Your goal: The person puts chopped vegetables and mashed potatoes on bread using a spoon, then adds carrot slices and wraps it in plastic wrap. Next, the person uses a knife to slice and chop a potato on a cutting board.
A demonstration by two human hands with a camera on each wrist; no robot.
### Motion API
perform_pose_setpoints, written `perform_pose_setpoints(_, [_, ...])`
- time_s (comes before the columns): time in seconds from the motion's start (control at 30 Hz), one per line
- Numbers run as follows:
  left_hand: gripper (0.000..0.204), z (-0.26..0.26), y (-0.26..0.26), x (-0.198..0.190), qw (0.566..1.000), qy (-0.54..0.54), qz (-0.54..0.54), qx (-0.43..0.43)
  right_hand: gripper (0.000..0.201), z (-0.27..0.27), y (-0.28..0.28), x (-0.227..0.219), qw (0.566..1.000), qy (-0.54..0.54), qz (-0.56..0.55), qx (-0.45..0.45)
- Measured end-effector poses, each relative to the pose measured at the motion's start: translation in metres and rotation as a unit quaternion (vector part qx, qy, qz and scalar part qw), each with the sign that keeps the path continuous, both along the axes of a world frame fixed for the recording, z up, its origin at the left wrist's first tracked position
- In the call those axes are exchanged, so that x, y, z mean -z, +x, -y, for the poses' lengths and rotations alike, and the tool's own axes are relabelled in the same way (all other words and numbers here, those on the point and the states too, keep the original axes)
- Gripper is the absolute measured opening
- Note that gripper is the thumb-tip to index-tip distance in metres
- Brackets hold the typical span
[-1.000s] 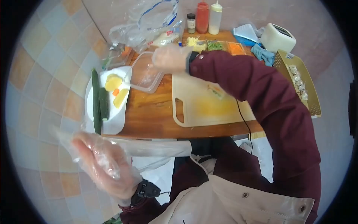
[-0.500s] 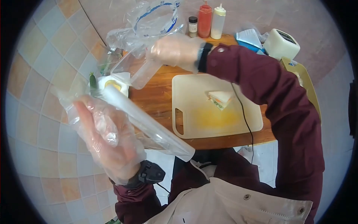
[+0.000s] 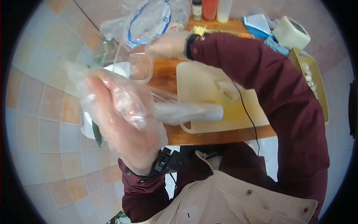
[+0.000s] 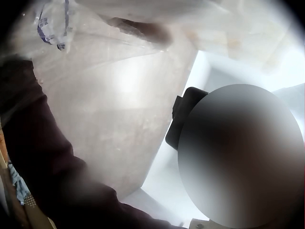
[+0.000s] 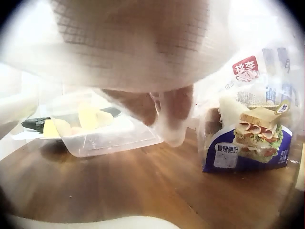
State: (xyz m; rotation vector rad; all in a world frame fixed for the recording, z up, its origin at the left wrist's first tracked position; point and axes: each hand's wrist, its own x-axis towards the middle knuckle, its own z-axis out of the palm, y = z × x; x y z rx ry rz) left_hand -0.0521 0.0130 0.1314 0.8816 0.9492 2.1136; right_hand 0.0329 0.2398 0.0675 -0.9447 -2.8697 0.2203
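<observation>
My left hand (image 3: 125,115), in a loose clear plastic glove, is raised at the front left. It grips a roll of clear plastic film (image 3: 197,112), which sticks out to the right over the cutting board (image 3: 201,80); its other end is hidden behind the hand. My right hand (image 3: 169,46), gloved too, reaches to the back left. Its fingers pinch the edge of a clear plastic container (image 3: 143,71), also seen in the right wrist view beside the gloved fingertips (image 5: 178,107). On the board lies a cut sandwich piece (image 3: 228,91), blurred here.
A plastic bag with a blue band (image 3: 149,22) stands behind the container, near a sandwich bread package (image 5: 248,143). Left, a white plate carries cucumber (image 5: 35,124) and yellow pieces. Sauce bottles (image 3: 223,11), a toaster (image 3: 292,33) and a yellow basket (image 3: 320,86) line the back and right.
The left hand has risen and moved right, swinging the film roll up over the board's edge. The right hand has tilted the container and shifted it slightly back and left.
</observation>
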Motion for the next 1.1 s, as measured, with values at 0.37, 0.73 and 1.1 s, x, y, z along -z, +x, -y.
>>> perform_pose_setpoints(0.37, [0.027, -0.024, -0.03, 0.012, 0.982, 0.053, 0.13, 0.129, 0.058, 0.128, 0.09, -0.045, 0.903, -0.208, -0.365, 0.096])
perform_pose_setpoints(0.73, [0.016, -0.024, -0.079, 0.023, 0.977, 0.11, 0.037, 0.179, 0.053, 0.131, 0.094, -0.006, 0.987, -0.067, 0.139, 0.05])
perform_pose_setpoints(1.1, [0.018, 0.135, -0.073, 0.092, 0.978, -0.069, -0.029, 0.194, 0.018, 0.104, 0.09, 0.049, 0.965, 0.25, -0.045, 0.06])
